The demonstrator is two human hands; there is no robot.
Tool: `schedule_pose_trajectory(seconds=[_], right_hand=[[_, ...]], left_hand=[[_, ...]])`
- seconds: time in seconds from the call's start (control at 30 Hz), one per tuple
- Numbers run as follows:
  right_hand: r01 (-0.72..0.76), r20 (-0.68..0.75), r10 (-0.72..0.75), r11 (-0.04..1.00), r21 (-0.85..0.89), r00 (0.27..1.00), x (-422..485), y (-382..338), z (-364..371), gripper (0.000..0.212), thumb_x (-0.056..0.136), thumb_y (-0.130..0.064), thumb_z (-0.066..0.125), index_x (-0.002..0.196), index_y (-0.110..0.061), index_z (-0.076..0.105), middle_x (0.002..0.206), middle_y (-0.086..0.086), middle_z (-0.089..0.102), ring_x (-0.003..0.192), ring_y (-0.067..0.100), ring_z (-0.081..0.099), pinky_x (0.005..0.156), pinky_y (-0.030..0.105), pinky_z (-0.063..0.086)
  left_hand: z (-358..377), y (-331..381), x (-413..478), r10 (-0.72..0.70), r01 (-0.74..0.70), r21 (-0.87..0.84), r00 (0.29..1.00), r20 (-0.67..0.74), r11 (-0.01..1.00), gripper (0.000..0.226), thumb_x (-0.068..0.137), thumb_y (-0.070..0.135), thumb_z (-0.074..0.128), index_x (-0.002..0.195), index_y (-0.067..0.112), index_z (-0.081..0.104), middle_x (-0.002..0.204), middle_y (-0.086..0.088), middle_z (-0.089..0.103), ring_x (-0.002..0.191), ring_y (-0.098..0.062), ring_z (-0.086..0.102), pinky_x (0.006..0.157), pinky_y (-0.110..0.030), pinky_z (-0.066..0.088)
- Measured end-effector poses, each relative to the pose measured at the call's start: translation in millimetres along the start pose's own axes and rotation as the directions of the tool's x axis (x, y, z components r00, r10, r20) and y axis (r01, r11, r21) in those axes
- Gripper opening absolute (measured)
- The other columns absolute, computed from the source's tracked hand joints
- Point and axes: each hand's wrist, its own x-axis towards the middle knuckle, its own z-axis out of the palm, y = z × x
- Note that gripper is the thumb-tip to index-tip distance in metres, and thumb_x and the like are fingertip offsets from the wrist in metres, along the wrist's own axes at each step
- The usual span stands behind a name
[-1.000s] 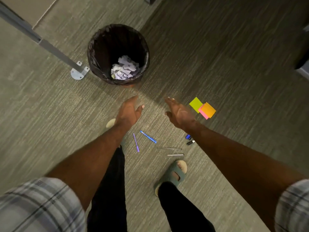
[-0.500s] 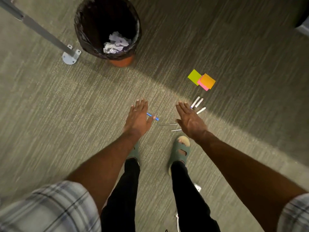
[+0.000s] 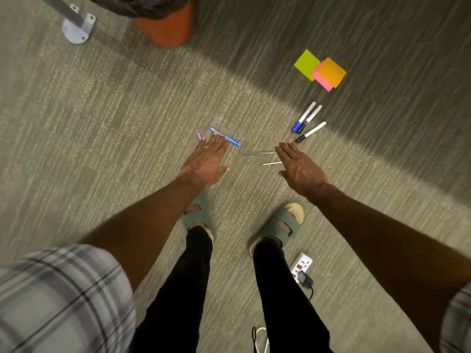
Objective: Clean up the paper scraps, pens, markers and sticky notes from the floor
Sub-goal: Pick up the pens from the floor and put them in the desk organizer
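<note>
Both arms reach down toward the carpet [image 3: 89, 149], palms facing the floor. The left hand [image 3: 207, 161] is flat with fingers extended and close together, empty, its fingertips over a blue pen [image 3: 225, 137]; a small purple pen [image 3: 199, 136] shows just left of them. The right hand [image 3: 300, 169] is likewise flat and empty, fingers straight, covering the ends of two thin silver pens [image 3: 258, 153]. Beyond its fingertips lie three markers [image 3: 307, 118], two side by side, one apart. Farther out, in the darker strip of carpet, green, pink and orange sticky notes [image 3: 321, 70] overlap.

A black-lined orange bin [image 3: 165, 26] stands at the top edge; its inside is out of view. A table leg's foot plate [image 3: 77, 29] sits left of it. Open carpet spreads to the left; a power strip [image 3: 300, 266] lies behind the right foot.
</note>
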Motion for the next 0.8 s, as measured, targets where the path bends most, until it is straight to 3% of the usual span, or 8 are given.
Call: schedule_pose_trajectory(seconds=[0.17, 0.3, 0.47, 0.53, 0.63, 0.73, 0.8], right_hand=[[-0.090, 0.028, 0.090, 0.996, 0.015, 0.996, 9, 28, 75, 0.075, 0.096, -0.018, 0.057, 0.156, -0.006, 0.013, 0.164, 0.013, 0.011, 0.152, 0.029, 0.009, 0.122, 0.044, 0.021], [-0.011, 0.037, 0.012, 1.000, -0.024, 0.999, 44, 36, 126, 0.075, 0.093, -0.008, 0.057, 0.155, -0.005, 0.014, 0.163, 0.017, 0.015, 0.151, 0.031, 0.013, 0.123, 0.044, 0.021], [0.004, -0.016, -0.005, 0.998, -0.070, 1.000, 97, 47, 167, 0.081, 0.089, 0.008, 0.052, 0.156, -0.008, 0.009, 0.164, 0.013, 0.011, 0.152, 0.029, 0.011, 0.123, 0.041, 0.021], [0.014, -0.017, -0.015, 0.997, -0.076, 1.000, 117, 56, 183, 0.082, 0.088, 0.009, 0.049, 0.156, -0.010, 0.007, 0.164, 0.012, 0.010, 0.152, 0.028, 0.010, 0.123, 0.042, 0.021], [0.024, -0.036, -0.026, 0.997, -0.074, 0.999, 132, 72, 196, 0.083, 0.087, 0.010, 0.049, 0.156, -0.018, 0.011, 0.163, 0.007, 0.015, 0.149, 0.029, 0.019, 0.120, 0.045, 0.027], [0.067, -0.122, -0.076, 0.995, -0.073, 0.990, 134, 84, 201, 0.066, 0.088, 0.004, 0.055, 0.145, -0.024, 0.034, 0.147, 0.008, 0.038, 0.129, 0.029, 0.044, 0.109, 0.042, 0.041], [0.102, -0.156, -0.117, 0.990, -0.101, 0.981, 134, 89, 204, 0.051, 0.091, -0.001, 0.053, 0.134, -0.025, 0.042, 0.132, 0.006, 0.047, 0.114, 0.025, 0.050, 0.100, 0.042, 0.044]], left_hand=[[56, -25, 35, 0.132, -0.151, 0.175, 0.985, 0.114, 0.973, 0.088, 0.094, 0.043, 0.059, 0.158, 0.009, 0.008, 0.166, -0.010, 0.010, 0.154, -0.026, 0.006, 0.125, -0.044, 0.008], [90, -49, 65, 0.134, -0.190, 0.291, 0.970, 0.202, 0.938, 0.102, 0.087, 0.037, 0.070, 0.158, 0.008, 0.003, 0.167, -0.009, 0.003, 0.154, -0.025, 0.001, 0.125, -0.044, 0.005], [134, -79, 111, 0.112, -0.203, 0.423, 0.967, 0.229, 0.883, 0.088, 0.090, 0.019, 0.066, 0.158, 0.008, 0.010, 0.167, -0.011, 0.004, 0.154, -0.028, 0.001, 0.125, -0.047, 0.006], [148, -88, 129, 0.089, -0.171, 0.427, 0.974, 0.206, 0.888, 0.100, 0.086, 0.020, 0.072, 0.158, 0.008, 0.003, 0.167, -0.011, -0.004, 0.154, -0.029, -0.003, 0.125, -0.048, 0.005], [167, -100, 152, 0.115, -0.174, 0.412, 0.980, 0.163, 0.894, 0.126, 0.075, 0.039, 0.081, 0.157, 0.010, -0.010, 0.166, -0.009, -0.014, 0.153, -0.030, -0.010, 0.124, -0.053, 0.006], [165, -108, 166, 0.215, -0.235, 0.369, 0.972, 0.094, 0.899, 0.122, 0.071, 0.052, 0.079, 0.158, 0.011, 0.004, 0.165, -0.012, 0.011, 0.152, -0.032, 0.012, 0.122, -0.052, 0.017], [161, -114, 172, 0.312, -0.302, 0.300, 0.950, 0.016, 0.905, 0.091, 0.080, 0.048, 0.071, 0.153, 0.014, 0.028, 0.151, -0.012, 0.038, 0.137, -0.031, 0.037, 0.116, -0.048, 0.031]])
